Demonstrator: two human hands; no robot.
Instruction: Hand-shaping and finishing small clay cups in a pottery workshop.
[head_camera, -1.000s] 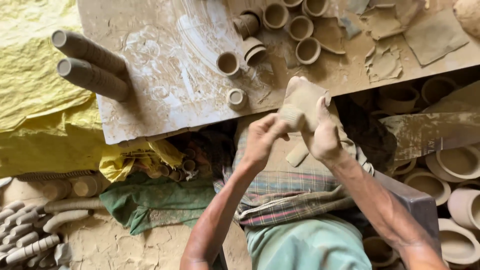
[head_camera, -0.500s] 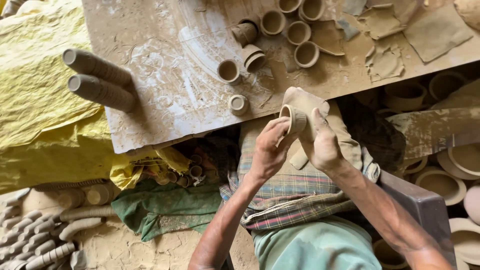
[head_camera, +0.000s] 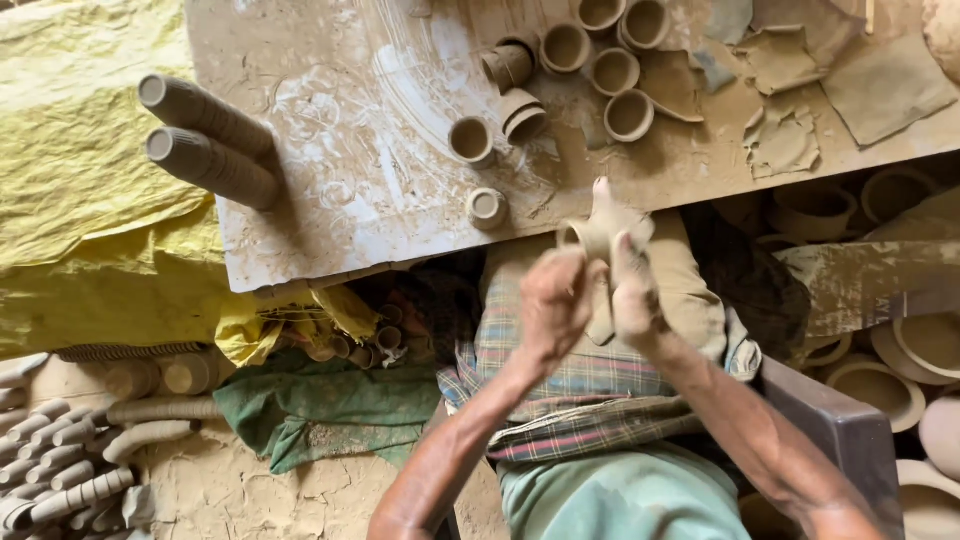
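Pinching a small clay cup (head_camera: 590, 235) between left hand (head_camera: 552, 305) and right hand (head_camera: 630, 295), both grips closed on it for shaping, near the desk (head_camera: 330, 180) edge.

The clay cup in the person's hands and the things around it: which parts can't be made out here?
- Clay cup, head view: its lower part is hidden by the left hand and right hand; motion blurs it.
- Fingers: blurred, so the grip is unclear.
- Bowls at right: partly hidden under the board and cut off by the frame edge.
- Clay tubes, lower left: cut off by the edge.
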